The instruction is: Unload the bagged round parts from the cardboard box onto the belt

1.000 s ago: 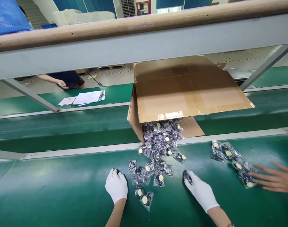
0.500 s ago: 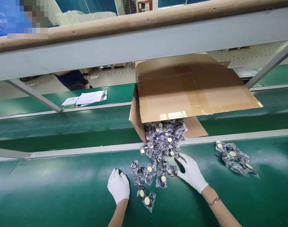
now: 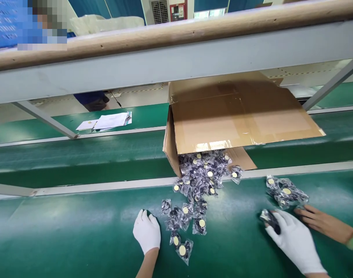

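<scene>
My left hand point(image 3: 147, 231), in a white glove, rests on the green belt with its fingers curled under; anything inside them is hidden. Just right of it lie loose clear plastic bags point(image 3: 176, 216), each with a small black part, several showing a pale yellow disc. They trail down from a heap of such bags point(image 3: 203, 173) at the mouth of a tipped cardboard box point(image 3: 222, 119). Over at the right, my gloved right hand point(image 3: 295, 239) pinches a bagged black part point(image 3: 270, 221) between thumb and fingers. A small group of bags point(image 3: 286, 191) lies just above it.
Another person's bare hand point(image 3: 324, 222) with a green bracelet reaches in from the right, close beside my right hand. A grey beam point(image 3: 176, 61) with a wooden rail crosses above the belt. Papers point(image 3: 111, 121) lie on the far green surface.
My right hand has moved from the heap to the far right, with a bagged part in it. Another person's hand has come in at the bags there. My left hand stays nearly still.
</scene>
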Action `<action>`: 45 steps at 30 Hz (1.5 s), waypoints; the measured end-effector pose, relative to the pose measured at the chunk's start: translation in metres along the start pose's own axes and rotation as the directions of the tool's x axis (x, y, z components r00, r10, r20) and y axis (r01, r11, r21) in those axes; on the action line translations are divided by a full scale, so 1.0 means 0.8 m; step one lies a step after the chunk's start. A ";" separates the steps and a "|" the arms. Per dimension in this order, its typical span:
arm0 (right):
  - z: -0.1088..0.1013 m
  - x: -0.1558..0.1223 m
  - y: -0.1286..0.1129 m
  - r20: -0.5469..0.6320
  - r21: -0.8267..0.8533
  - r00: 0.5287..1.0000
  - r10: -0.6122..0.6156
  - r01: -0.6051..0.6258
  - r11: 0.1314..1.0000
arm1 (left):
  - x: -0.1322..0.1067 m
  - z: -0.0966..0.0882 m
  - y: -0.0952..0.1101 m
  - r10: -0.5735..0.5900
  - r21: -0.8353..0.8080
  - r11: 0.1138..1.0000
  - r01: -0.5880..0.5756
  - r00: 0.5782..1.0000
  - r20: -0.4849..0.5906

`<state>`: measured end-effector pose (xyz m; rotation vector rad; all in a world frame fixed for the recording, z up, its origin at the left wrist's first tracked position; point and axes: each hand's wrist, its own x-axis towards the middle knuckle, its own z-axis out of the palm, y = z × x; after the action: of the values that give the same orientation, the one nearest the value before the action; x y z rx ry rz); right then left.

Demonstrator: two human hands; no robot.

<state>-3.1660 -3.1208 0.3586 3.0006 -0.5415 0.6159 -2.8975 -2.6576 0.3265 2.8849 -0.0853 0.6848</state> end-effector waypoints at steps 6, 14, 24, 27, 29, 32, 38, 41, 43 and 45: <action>0.013 0.109 -0.014 -0.088 0.059 0.992 0.086 -0.081 0.995 | 0.003 -0.003 0.003 -0.003 0.010 1.000 0.003 1.000 0.002; 0.094 0.211 -0.036 0.043 -0.106 0.997 0.064 -0.059 0.993 | 0.004 -0.001 0.003 -0.011 0.040 0.999 0.010 1.000 0.023; 0.045 0.135 0.125 0.070 -0.353 0.981 0.182 -0.146 0.924 | 0.004 0.001 0.001 -0.039 0.035 0.999 0.037 0.997 0.065; 0.046 0.162 0.104 0.046 -0.417 0.957 0.287 -0.242 0.876 | 0.004 0.003 -0.001 -0.046 0.029 0.999 0.043 0.995 0.085; 0.054 0.192 0.074 0.023 -0.283 0.971 0.239 -0.223 0.933 | 0.004 0.004 -0.001 -0.046 0.026 0.999 0.043 0.995 0.090; 0.083 0.242 0.022 -0.065 0.052 0.992 0.112 -0.108 0.993 | 0.004 0.004 -0.003 -0.034 0.026 0.999 0.032 0.996 0.078; 0.144 0.300 -0.039 -0.048 0.389 0.997 0.068 -0.044 0.920 | 0.003 0.007 -0.006 0.015 0.055 0.998 -0.016 0.999 0.032; 0.147 0.289 -0.038 -0.055 0.453 0.994 0.092 -0.057 0.890 | 0.002 0.007 -0.006 0.011 0.057 0.998 -0.014 0.999 0.041; 0.137 0.269 -0.032 -0.066 0.487 0.989 0.132 -0.084 0.869 | 0.002 0.006 -0.006 0.004 0.059 0.998 -0.006 0.999 0.045; 0.120 0.244 -0.025 -0.080 0.513 0.980 0.182 -0.116 0.851 | 0.003 0.006 -0.005 0.004 0.059 0.998 -0.006 0.999 0.046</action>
<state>-2.9553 -3.1762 0.3463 3.3830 -0.7078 1.1132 -2.8929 -2.6543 0.3225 2.9586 -0.0798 0.6323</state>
